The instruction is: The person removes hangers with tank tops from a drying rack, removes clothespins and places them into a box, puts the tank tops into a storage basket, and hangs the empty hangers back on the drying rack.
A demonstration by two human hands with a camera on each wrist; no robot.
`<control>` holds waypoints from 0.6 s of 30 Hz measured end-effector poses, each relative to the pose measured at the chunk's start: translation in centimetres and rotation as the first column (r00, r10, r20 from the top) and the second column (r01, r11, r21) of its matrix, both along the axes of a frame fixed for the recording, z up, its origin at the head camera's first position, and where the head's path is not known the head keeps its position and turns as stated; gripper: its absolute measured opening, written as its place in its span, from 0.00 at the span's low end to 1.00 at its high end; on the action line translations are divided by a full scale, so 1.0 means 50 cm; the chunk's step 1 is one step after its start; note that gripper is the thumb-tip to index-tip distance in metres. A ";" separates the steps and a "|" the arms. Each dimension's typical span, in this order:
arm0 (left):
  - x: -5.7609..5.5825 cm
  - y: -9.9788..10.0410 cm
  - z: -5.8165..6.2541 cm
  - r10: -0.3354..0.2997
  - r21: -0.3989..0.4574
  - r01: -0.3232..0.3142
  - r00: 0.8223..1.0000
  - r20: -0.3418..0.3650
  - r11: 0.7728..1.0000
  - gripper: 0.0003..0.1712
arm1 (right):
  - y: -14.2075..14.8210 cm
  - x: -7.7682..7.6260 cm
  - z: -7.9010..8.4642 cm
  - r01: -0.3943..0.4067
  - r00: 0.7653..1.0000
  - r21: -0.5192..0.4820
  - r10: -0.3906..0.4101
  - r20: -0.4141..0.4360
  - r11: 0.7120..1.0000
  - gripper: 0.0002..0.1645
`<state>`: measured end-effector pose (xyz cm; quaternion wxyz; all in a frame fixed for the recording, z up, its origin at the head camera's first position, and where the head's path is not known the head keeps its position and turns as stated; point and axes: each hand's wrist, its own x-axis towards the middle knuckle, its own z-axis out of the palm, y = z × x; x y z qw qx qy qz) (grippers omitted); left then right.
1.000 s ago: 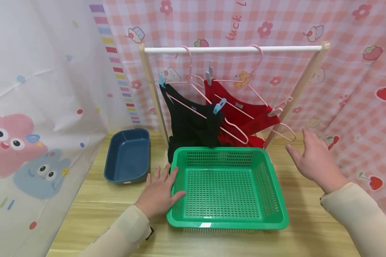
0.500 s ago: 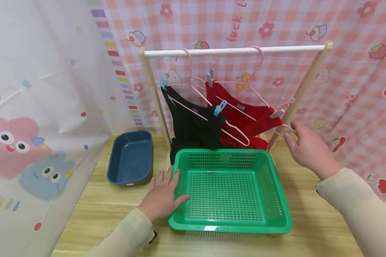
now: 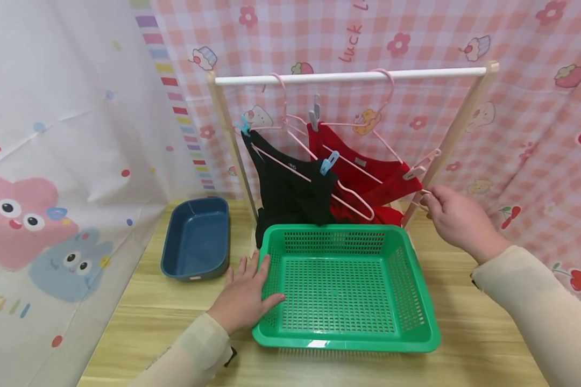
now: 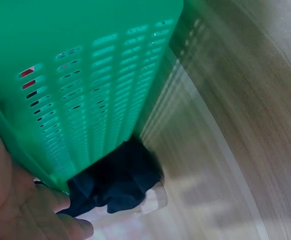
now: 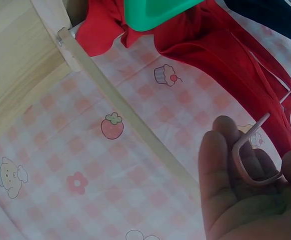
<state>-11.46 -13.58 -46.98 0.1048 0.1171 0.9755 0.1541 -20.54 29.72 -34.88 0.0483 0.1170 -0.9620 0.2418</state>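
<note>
In the head view the green basket (image 3: 346, 343) hides lower parts of the black garment (image 3: 290, 188) and the red garment (image 3: 351, 177); the label (image 3: 360, 162) in the red one is too small to read; the right hand (image 3: 462, 220) covers part of the end of the pink hanger (image 3: 388, 145). The left wrist view cuts off the left hand (image 4: 23, 205); the right wrist view crops the basket to a corner.

Left grip (image 4: 28, 210) at green basket (image 4: 88, 67), dark cloth (image 4: 118, 177) near.

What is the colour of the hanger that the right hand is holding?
The hanger is light pink; this shows best in the head view.
</note>
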 end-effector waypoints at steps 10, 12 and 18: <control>0.002 0.001 0.001 0.002 0.007 -0.002 1.000 0.000 1.000 0.55 | -0.011 0.001 0.003 -0.028 0.999 -0.090 0.031 0.024 0.996 0.21; 0.002 0.001 0.001 0.002 0.010 -0.002 1.000 0.000 1.000 0.55 | -0.010 0.000 0.003 -0.030 0.999 -0.109 0.031 0.009 0.994 0.20; 0.002 0.001 0.002 0.004 0.012 -0.004 1.000 0.001 1.000 0.55 | -0.008 -0.001 0.002 -0.009 1.000 -0.159 0.005 -0.029 0.987 0.19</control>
